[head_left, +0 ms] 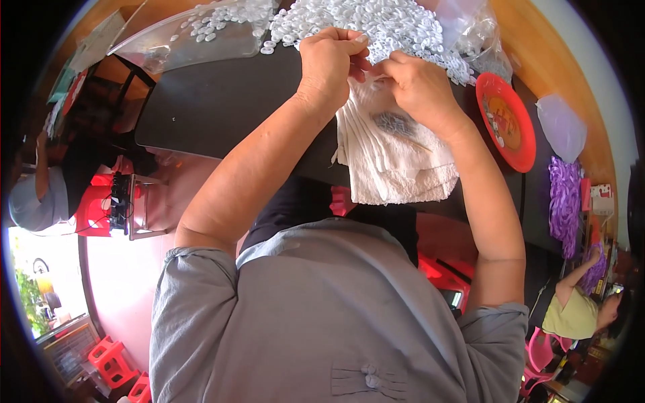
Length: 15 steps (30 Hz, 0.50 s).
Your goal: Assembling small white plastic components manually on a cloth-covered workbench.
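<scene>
Close two-hand work above towel (403, 176)

Left hand (327, 66), right hand (422, 86) close together, fingers pinched; can't tell on what. Towel at bench's (218, 111) near edge; white pieces (383, 27) heaped toward far edge. Likely fine handling; next needs steady fingertips.

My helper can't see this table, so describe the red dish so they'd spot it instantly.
On the black table, look right of the right hand. There lies the dish, round and shallow, beside a clear bag. Its red rim sets it apart from the white pieces nearby.
</scene>
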Tool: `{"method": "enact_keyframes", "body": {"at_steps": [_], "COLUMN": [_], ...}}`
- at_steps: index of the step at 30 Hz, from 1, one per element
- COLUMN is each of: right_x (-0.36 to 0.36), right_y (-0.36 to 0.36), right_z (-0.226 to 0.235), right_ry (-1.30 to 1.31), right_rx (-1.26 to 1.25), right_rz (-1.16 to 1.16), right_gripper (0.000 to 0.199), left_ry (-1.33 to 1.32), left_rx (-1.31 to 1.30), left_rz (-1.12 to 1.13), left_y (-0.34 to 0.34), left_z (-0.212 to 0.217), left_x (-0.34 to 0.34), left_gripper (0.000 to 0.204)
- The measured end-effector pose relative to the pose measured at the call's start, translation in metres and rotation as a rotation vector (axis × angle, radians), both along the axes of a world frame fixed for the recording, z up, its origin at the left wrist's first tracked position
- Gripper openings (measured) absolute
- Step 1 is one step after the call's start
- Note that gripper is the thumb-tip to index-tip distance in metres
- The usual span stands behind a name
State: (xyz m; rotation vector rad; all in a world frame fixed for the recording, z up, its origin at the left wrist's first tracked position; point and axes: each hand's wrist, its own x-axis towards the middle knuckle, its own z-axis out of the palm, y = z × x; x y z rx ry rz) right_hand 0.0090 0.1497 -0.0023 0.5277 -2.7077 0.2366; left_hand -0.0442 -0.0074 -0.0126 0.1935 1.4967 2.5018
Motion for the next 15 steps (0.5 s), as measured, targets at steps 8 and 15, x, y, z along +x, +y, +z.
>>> {"method": "enact_keyframes", "body": {"at_steps": [8,15], "right_x": [-0.002,0.003], "right_y": [-0.006,0.001], "right_z": [-0.008,-0.008], "right_ry": [-0.088,-0.067], "right_rx": [-0.050,-0.103], "right_rz": [-0.067,-0.112], "right_gripper": [0.010,0.006], "left_ry": [-0.025,-0.045], "left_rx": [-0.046,-0.081], "left_rz": [-0.031,-0.072], "left_y": [0.002,0.003], "left_z": [0.000,0.002], "left_x": [-0.001,0.003], "left_gripper": [0.007,0.007]}}
